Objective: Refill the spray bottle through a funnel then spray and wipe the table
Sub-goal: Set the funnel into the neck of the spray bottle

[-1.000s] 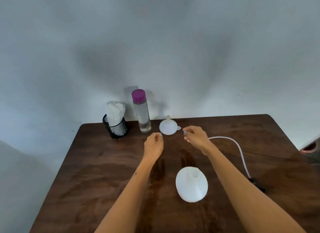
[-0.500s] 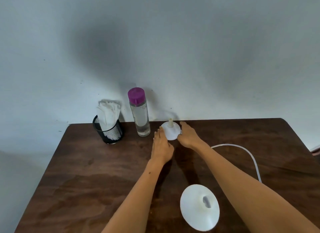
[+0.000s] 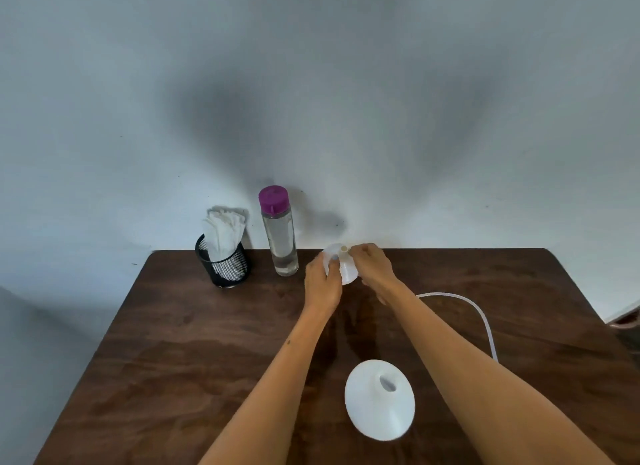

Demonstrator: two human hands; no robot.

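Nearest to us, well short of our fingers, the white spray bottle (image 3: 380, 399) stands on the table (image 3: 194, 343) with its neck open and no sprayer on it; a thin clear tube (image 3: 481, 321) curves off to the right of our right forearm. Further out, our left hand (image 3: 322, 281) and right hand (image 3: 372, 269) both hold the small white funnel (image 3: 341, 265), fingers curled on its rim and cone, spout pointing up; whether it is lifted off the wood we cannot tell. Just left of our fingers stands the clear water bottle (image 3: 280, 232), its purple cap on, and beyond that a mesh cup of tissues (image 3: 224, 253). We judge the refill barely begun: the funnel is not seated, nothing poured, and spraying and wiping remain.
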